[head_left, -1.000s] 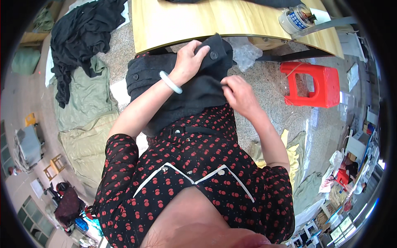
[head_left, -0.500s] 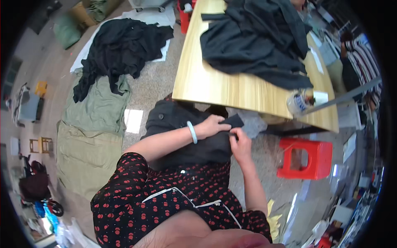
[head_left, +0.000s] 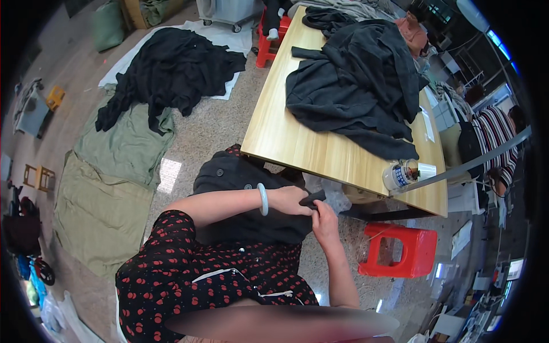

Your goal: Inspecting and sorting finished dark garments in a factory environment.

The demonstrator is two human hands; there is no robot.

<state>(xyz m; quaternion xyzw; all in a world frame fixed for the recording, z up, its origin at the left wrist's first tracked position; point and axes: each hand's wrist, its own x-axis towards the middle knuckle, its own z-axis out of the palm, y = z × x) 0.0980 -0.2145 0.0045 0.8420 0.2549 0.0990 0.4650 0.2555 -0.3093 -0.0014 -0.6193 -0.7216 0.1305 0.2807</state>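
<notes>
A black buttoned garment [head_left: 226,177] lies across my lap, two dark buttons showing near its upper left part. My left hand [head_left: 289,200], with a pale bangle [head_left: 262,199] on its wrist, grips a narrow end of the cloth. From the other side my right hand [head_left: 326,223] pinches the same black end [head_left: 312,198] between thumb and fingers. Both hands meet just off the near edge of the wooden table [head_left: 274,131]. My left fingertips are partly hidden behind the cloth.
More black garments [head_left: 354,86] are heaped on the table, near a clear jar [head_left: 397,174] and a white cup [head_left: 426,170]. A red stool [head_left: 400,248] stands at right. Dark clothes [head_left: 171,68] lie on the floor at left, beside green cloth [head_left: 120,137]. Other people are beyond the table.
The view has shifted, showing more of the table's far side. The black end between my hands, spread flat before, is now bunched or folded up, with my fingers closer around it.
</notes>
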